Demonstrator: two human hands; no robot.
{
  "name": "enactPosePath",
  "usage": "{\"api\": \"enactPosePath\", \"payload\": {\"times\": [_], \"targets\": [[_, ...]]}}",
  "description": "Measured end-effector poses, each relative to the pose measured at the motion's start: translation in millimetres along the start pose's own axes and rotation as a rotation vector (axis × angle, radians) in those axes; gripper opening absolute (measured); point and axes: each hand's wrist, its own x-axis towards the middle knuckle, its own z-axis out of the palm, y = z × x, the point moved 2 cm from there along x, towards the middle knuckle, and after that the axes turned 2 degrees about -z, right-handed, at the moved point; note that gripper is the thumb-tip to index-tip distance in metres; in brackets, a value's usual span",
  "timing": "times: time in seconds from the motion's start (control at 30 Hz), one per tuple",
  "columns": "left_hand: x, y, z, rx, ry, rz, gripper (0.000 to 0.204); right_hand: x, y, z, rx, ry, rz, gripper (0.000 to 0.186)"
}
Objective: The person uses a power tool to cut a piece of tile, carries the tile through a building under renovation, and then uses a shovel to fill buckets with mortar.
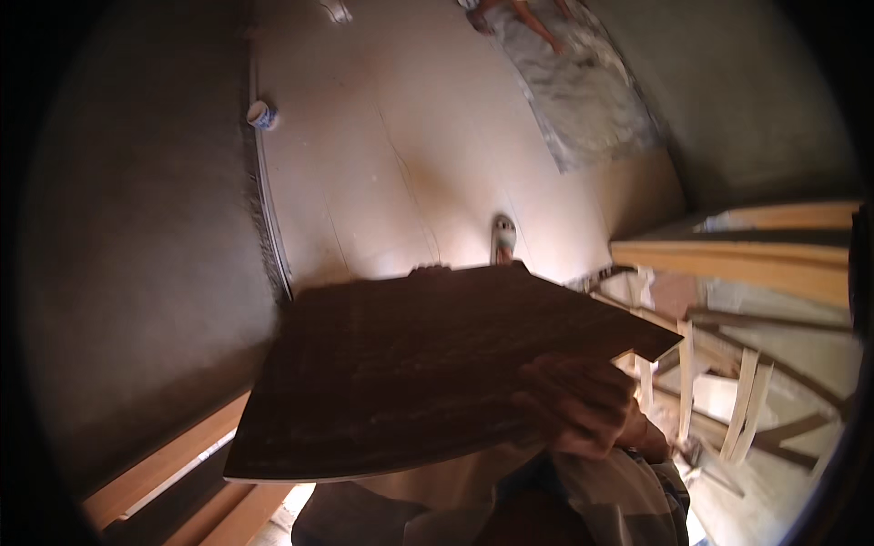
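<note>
A large dark brown panel with a thin pale edge and a notch cut near its right corner is held tilted in front of my body. My right hand grips its near right part, beside the notch, with fingers bent over the face. At the far edge a few fingertips of my left hand curl over the rim; the rest of that hand is hidden behind the panel. A foot in a sandal shows just beyond the far edge.
A small white-and-blue tub stands by the left wall. At the far right, a person's bare legs are over a grey, wet-looking sheet. Wooden door frames flank the opening at right, with upright timber pieces beyond; another wooden frame is at lower left.
</note>
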Motion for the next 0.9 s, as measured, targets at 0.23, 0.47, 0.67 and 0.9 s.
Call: {"api": "enactPosePath", "payload": {"times": [0.23, 0.47, 0.67, 0.9], "targets": [[98, 112, 115, -0.136, 0.002, 0.147, 0.041, 179, 180, 58, 0.339, -0.094, -0.225, 0.022], [200, 242, 166, -0.305, -0.025, 0.36, 0.041, 335, 309, 162, 0.807, -0.214, -0.422, 0.038], [308, 364, 182, -0.444, -0.204, 0.423, 0.042, 485, 423, 255, 0.831, -0.326, -0.503, 0.022], [437, 527, 233, -0.483, -0.34, 0.442, 0.042, 654, 553, 341, 0.738, -0.044, -0.505, 0.024]]}}
